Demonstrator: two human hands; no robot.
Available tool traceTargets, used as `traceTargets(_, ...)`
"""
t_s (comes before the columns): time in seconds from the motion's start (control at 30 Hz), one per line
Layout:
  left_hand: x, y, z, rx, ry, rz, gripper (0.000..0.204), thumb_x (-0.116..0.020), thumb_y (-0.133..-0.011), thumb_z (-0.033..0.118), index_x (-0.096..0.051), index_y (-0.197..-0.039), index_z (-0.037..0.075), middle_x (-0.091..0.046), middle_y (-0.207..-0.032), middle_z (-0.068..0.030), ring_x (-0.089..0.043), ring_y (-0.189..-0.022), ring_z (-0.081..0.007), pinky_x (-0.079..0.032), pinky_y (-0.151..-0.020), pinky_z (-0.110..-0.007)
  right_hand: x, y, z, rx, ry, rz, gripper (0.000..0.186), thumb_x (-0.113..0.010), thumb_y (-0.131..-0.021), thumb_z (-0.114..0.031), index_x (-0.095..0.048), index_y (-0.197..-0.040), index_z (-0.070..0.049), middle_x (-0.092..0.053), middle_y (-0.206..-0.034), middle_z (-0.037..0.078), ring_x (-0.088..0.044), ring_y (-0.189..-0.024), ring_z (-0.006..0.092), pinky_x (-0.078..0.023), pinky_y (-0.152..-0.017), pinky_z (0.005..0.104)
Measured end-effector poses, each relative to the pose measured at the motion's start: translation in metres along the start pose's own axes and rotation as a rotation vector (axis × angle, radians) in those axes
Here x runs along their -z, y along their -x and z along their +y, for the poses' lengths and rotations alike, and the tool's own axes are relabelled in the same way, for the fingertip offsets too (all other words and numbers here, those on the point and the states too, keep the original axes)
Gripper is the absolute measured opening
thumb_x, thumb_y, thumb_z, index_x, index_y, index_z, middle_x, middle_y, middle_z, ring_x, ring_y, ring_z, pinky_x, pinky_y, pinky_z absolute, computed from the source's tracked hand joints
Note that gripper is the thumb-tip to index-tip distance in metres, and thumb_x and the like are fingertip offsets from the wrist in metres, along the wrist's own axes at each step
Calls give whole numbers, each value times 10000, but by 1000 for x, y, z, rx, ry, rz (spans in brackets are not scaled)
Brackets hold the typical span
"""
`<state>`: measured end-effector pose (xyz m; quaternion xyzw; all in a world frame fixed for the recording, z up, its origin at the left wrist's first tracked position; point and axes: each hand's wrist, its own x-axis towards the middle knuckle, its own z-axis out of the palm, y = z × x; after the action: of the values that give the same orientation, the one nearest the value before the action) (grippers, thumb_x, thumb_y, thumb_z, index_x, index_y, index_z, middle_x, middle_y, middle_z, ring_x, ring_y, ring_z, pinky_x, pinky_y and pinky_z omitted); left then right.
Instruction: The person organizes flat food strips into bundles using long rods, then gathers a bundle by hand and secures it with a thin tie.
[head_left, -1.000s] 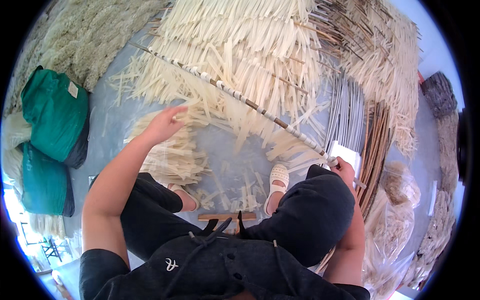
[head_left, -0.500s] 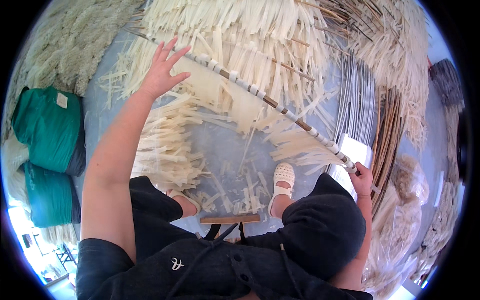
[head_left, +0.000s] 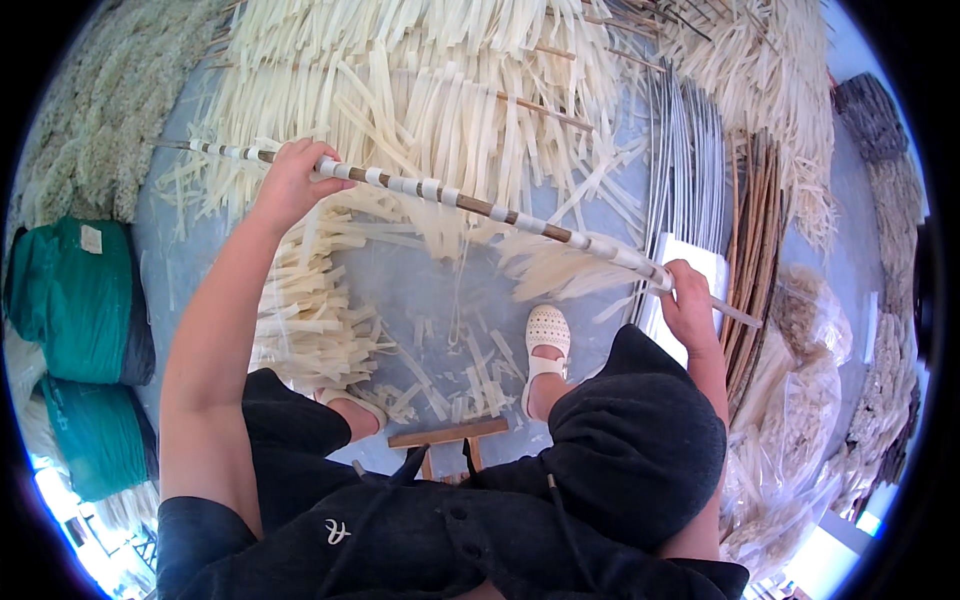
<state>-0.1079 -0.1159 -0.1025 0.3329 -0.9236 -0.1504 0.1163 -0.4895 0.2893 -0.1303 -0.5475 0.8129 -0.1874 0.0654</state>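
A long thin rod [head_left: 475, 206] banded with white wrappings stretches across in front of me, tilted down to the right, with pale fringe strips behind and below it. My left hand [head_left: 302, 178] grips it in its left part, fingers wrapped round. My right hand [head_left: 686, 298] holds it near the right end, beside a white board [head_left: 672, 328]. My two feet in cream perforated slip-ons [head_left: 548, 330] rest on the grey floor [head_left: 390, 280], with scattered strips between them, over a wooden piece [head_left: 450, 436] at my seat.
Heaps of pale strips [head_left: 430, 80] cover the floor ahead. Bundled metal rods [head_left: 685, 170] and brown sticks [head_left: 755, 230] lie at the right, beside clear bags of fibre [head_left: 800, 390]. Two green sacks [head_left: 75, 300] are at the left, below a pile of grey-beige fibre [head_left: 90, 120].
My left hand has risen from open beside the rod and closed on it. The rod is now less steeply slanted, its left end lower, and my right hand still grips it.
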Motion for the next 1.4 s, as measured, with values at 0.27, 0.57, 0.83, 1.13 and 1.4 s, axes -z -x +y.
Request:
traceTargets(0.27, 10, 20, 61, -54, 63, 40, 374, -816, -707, 279, -645, -974, 82, -610, -900, -89, -542, -915, -306, -446, -808, -398, 12, -12, -35, 128, -13, -27, 204, -571, -738, -14, -535, -936, -47, -583, -899, 175, -558, -862, 401, -440, -743, 460)
traceTargets(0.57, -27, 24, 111, 102, 66, -142, 382, -802, -717, 307, -669, -985, 70, -612, -951, -114, -547, -931, -336, -454, -836, -422, 11, -23, -50, 50, -44, -71, 94, -542, -781, -43, -505, -862, -75, -596, -758, 168, -589, -740, 404, -456, -644, 489)
traceTargets(0.83, -82, 38, 102, -19, 76, -156, 391, -742, -785, 349, -648, -1079, 110, -600, -1044, -115, -571, -976, -319, -478, -880, -399, -60, -23, -41, 29, -59, -258, 143, -572, -825, -71, -486, -933, -111, -608, -768, 192, -607, -773, 427, -473, -650, 474)
traceTargets(1.13, 3, 51, 43, 265, 476, 802, 241, -633, -921, 180, -636, -1120, 44, -628, -1058, -59, -560, -933, -118, -459, -814, -261, -47, -30, -27, -110, -67, -141, 194, -644, -777, -114, -567, -956, -124, -647, -798, 125, -630, -764, 362, -494, -674, 426)
traceTargets(1.4, -33, 9, -121, 1010, 1144, 726, 365, -517, -955, 414, -616, -1127, 107, -602, -1200, -64, -495, -1016, -137, -335, -898, -306, -53, -32, -19, -115, -60, -79, 140, -680, -768, -143, -607, -882, -105, -631, -755, 140, -627, -733, 361, -493, -651, 405)
